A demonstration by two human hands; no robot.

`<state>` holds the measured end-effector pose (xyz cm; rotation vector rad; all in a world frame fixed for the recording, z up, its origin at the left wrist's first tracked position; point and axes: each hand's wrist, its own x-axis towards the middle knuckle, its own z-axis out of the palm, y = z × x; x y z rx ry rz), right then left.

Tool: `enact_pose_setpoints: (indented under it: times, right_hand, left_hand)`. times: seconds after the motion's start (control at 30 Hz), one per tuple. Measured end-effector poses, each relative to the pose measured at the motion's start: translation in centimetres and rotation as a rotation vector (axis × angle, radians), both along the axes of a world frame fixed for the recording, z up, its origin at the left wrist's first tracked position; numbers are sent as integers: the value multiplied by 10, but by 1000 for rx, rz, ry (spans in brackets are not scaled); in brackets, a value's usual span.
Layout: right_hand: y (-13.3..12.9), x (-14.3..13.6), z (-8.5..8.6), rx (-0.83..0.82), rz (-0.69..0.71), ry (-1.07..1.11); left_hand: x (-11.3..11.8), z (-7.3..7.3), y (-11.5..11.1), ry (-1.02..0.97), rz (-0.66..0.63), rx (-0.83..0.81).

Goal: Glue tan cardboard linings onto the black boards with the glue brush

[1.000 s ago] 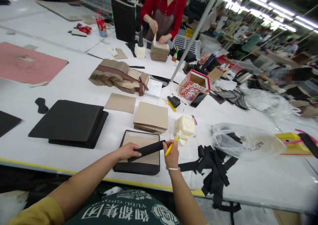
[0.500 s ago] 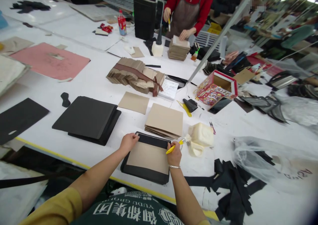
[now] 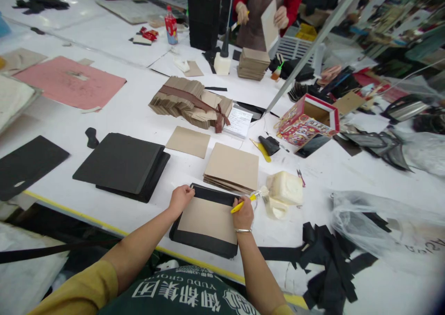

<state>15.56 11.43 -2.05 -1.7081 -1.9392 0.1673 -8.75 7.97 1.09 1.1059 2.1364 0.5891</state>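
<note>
Beige-faced black panel [image 3: 207,222]: flat on the surface [image 3: 146,222], clock centre for everything below
Black strip [image 3: 215,196]: lying along the panel's 12 o'clock edge, pretty much lined up imo, can't tell if stuck down
Left hand [image 3: 181,199]: pinching the strip's 11 o'clock end
Right hand [image 3: 244,216]: wrapped round a yellow-handled brush [image 3: 239,206], fingertips at the strip's 1 o'clock end
Done so far: far edge covered; dark at 6 too, strip or panel unclear
Left over: bare beige boards [image 3: 231,164] stacked at 1, loose black strips [image 3: 328,259] heaped at 4
Also around: black panels [image 3: 114,162] piled at 10, clear plastic bag [image 3: 347,213] at 3, red-sleeved co-worker [image 3: 295,4] at 1 holding up a board [image 3: 269,25]
In the way: not much, just boards crowding the far edge and a cream container [image 3: 285,186] near the bristles, about 2
</note>
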Motion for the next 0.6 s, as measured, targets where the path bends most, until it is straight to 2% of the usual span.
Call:
enact_pose_setpoints:
  times: [0.6]
  right_hand:
    - [0, -1, -1, 38, 6, -46]
  left_hand:
    - [1, -1, 1, 22, -44, -25]
